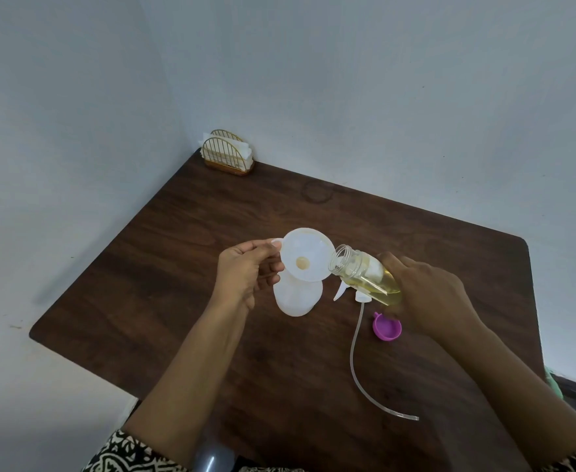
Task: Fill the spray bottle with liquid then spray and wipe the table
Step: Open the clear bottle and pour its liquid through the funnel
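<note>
Yellow liquid is not yet pouring: right hand (429, 294) grips the tilted clear bottle (364, 272) at the funnel (305, 255), pinched by left hand (245, 272) atop the spray bottle (298, 299); filling, spraying, wiping remain.

Illumination is soft, even and moderately dim, with a cool grey-blue cast on the walls (382, 80) and no hard highlights on the dark wooden desk (184, 274). Shadows are weak and diffuse, limited to faint darkening under the napkin holder (227, 153) and a soft band along the left desk edge. Wide-angle distortion bends the desk edges and stretches the forearms toward the lower corners, where sharpness falls off; the centre is reasonably sharp.
</note>
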